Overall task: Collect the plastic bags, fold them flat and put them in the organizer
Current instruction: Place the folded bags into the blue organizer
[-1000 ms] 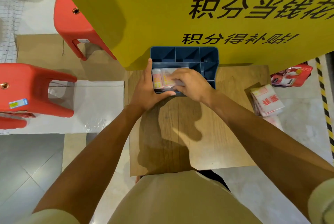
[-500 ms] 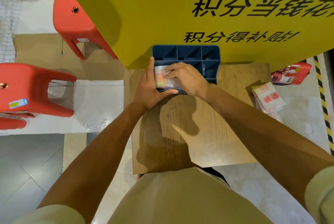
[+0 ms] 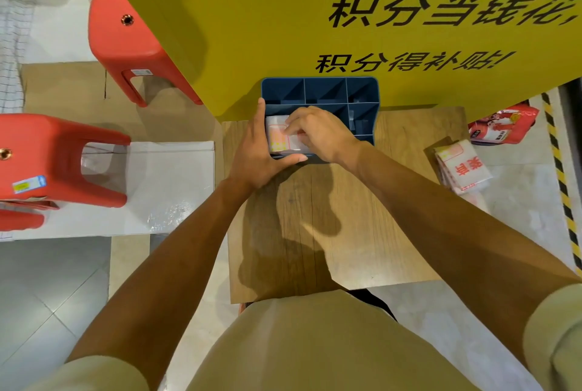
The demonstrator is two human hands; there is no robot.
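While a folded plastic bag (image 3: 278,135) is being pressed into the near-left compartment of the blue organizer (image 3: 362,97), the right hand (image 3: 318,132) is laid over it with fingers bent and fingertips bearing down on its top; whether anything is pinched cannot be told. The left hand (image 3: 256,154) is spread against the organizer's left and near walls, fingers straight along the side and thumb stretched across the front edge, so the box is steadied rather than gripped. The organizer is set at the 12 o'clock edge of the wooden bench (image 3: 393,217), against a yellow sign (image 3: 283,12). One bag is judged nearly stowed; the remaining compartments appear unfilled. A stack of folded bags (image 3: 463,170) at 3 o'clock, off the bench on the floor, and a red packet (image 3: 504,124) beyond it are judged yet to be collected.
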